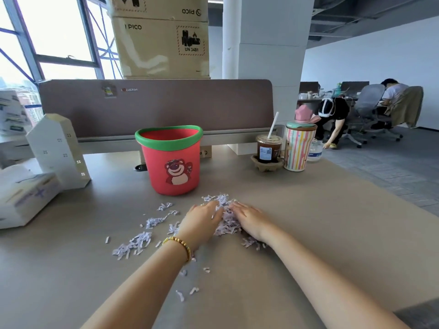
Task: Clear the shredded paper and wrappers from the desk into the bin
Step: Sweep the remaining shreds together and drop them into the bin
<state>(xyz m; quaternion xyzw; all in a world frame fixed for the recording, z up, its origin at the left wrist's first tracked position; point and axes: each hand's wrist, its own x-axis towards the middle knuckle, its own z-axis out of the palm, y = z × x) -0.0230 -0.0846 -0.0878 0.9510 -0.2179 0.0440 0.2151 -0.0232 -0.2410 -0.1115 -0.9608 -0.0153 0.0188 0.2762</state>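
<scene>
Shredded paper (226, 220) sits heaped between your open left hand (202, 220) and right hand (249, 219); scoop loosely and strips may spill short of the bin (169, 160) above.

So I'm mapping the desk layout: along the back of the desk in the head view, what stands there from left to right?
House model → red bin → iced coffee → striped tumbler → water bottle.

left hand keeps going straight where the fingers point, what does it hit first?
Probably the shredded paper heaped just past the left hand; its fingertips already rest on it. Beyond that, likely bare desk, passing right of the red bin.
</scene>
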